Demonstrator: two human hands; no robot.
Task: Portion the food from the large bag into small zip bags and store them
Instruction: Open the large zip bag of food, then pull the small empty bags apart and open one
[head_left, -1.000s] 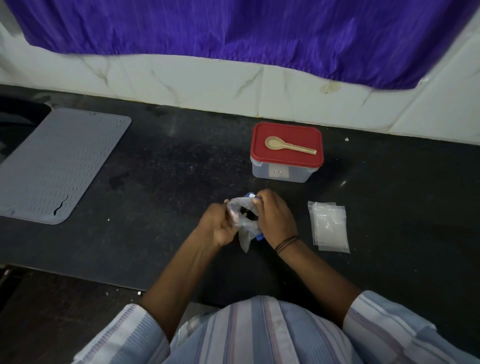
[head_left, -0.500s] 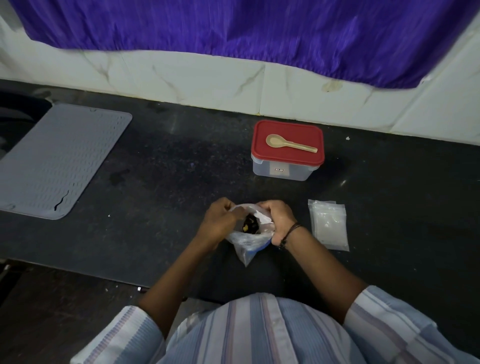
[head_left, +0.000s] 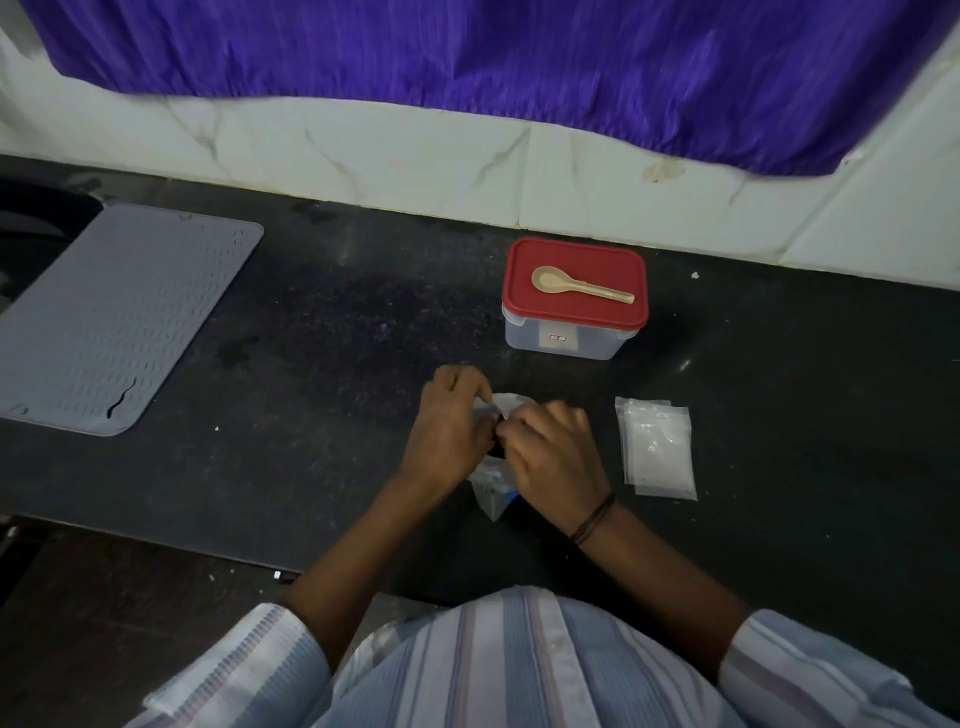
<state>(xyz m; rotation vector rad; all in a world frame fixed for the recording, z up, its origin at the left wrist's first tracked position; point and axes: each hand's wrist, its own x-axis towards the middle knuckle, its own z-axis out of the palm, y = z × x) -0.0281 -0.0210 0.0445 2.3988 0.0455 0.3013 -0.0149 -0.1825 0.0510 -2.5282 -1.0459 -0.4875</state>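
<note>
Your striped shirt (head_left: 519, 670) fills the near edge, and both bare forearms reach forward over the black counter (head_left: 322, 364). Your left hand (head_left: 449, 426) curls its fingers round the left side of the large bag (head_left: 493, 496), pinching the plastic near its mouth. Your right hand (head_left: 558, 457), a dark band at the wrist, curls over the bag's right side and grips it too; the 2 hands sit close together, so most of the bag is hidden, with only a crumpled clear corner below them and a white flap above. What is inside cannot be made out.

Just right of your right hand lies a flat stack of small zip bags (head_left: 657, 447) on the counter. Beyond your hands stands a clear box with a red lid (head_left: 574, 275), and 1 tan spoon (head_left: 579, 286) lies on that lid. Far to the left of your left hand lies a grey ridged mat (head_left: 114, 322). Behind everything runs a white marbled wall (head_left: 415, 161), with a purple curtain (head_left: 519, 57) hanging above it.
</note>
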